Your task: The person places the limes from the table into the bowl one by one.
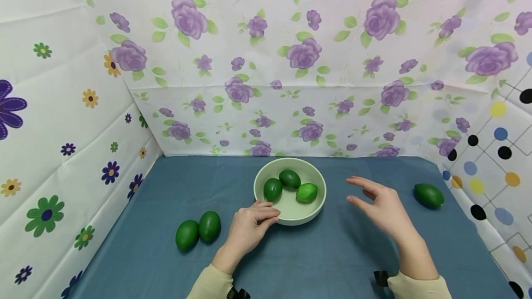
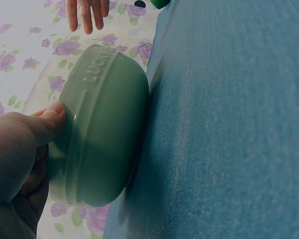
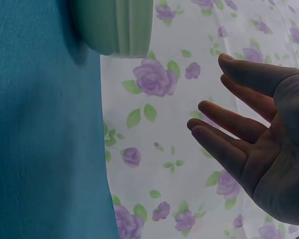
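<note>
A pale green bowl stands upright on the blue cloth, holding two dark green oval fruits and a brighter lime. My left hand pinches its near left rim, thumb outside; in the left wrist view the thumb presses just below the rim and the other fingers are mostly hidden. To the right of the bowl, my right hand hovers above the cloth, fingers spread from the thumb and holding nothing. In the right wrist view, the right hand is apart from the bowl.
Two dark green fruits lie side by side left of my left hand. Another dark green fruit lies at the right, beyond my right hand. Flower-printed sheets rise behind and at the left of the blue cloth, with a dotted sheet at the right.
</note>
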{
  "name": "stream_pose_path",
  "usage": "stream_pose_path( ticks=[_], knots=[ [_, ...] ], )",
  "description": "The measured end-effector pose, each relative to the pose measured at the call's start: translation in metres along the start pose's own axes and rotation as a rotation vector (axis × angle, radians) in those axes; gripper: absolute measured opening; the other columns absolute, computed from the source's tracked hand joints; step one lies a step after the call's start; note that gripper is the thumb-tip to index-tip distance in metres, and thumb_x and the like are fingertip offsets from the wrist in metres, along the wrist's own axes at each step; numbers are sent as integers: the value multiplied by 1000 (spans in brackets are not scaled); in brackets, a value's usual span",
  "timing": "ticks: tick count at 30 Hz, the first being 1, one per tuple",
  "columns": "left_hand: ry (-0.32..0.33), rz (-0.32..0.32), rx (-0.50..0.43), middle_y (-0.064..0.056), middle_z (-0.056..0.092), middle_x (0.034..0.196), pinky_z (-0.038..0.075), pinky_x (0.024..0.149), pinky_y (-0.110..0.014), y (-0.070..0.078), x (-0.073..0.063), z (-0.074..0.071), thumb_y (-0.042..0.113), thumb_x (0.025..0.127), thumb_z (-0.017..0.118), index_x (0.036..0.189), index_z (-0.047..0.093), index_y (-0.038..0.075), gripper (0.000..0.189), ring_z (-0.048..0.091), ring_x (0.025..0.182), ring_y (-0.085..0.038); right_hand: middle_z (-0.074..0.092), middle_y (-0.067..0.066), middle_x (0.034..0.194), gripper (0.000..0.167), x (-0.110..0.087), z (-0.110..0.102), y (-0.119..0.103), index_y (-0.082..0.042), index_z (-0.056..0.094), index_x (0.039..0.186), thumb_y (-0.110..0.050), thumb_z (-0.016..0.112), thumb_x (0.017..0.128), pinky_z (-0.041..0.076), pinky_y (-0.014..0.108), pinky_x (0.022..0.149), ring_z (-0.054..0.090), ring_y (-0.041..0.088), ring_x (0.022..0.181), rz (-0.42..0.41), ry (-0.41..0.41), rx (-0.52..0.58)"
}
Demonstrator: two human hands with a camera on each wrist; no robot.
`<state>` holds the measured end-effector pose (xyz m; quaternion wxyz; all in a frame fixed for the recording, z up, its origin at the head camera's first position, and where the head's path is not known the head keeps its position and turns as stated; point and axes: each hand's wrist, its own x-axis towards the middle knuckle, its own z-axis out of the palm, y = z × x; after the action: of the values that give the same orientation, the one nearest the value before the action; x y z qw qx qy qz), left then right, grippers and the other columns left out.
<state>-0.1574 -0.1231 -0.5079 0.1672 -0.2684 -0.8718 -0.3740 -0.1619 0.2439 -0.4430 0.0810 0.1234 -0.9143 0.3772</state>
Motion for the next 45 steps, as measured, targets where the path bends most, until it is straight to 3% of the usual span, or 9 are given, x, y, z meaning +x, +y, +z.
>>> stream_pose_path(
  ticks=[26,38,42,45],
  knots=[
    [-8,-14,-11,7,82,105,46,121,-32,-1,-1,-1,16,93,86,111,87,15,18,72,119,-10,68,18,141,45,-14,-13,50,-14,71,142,-23,82,99,62,61,97,68,46,123,27,-126,-144],
    [-12,-15,-33,6,82,105,48,120,-38,1,0,-1,16,94,85,110,87,13,17,73,119,-14,69,26,135,43,-16,-36,70,-14,72,141,-25,80,100,64,65,84,69,53,113,68,-71,-227],
    [-11,-11,-34,5,82,105,48,120,-39,1,0,-1,16,94,85,110,87,13,17,73,119,-14,70,28,130,43,-16,-44,78,-13,72,140,-29,79,100,63,50,67,68,56,112,104,-65,-255],
    [-6,-12,-27,6,82,105,47,120,-37,1,0,-1,16,94,85,110,87,13,17,73,119,-13,73,26,119,42,-17,-48,84,-12,73,139,-28,79,100,52,36,57,70,52,101,120,-48,-271]
  ],
)
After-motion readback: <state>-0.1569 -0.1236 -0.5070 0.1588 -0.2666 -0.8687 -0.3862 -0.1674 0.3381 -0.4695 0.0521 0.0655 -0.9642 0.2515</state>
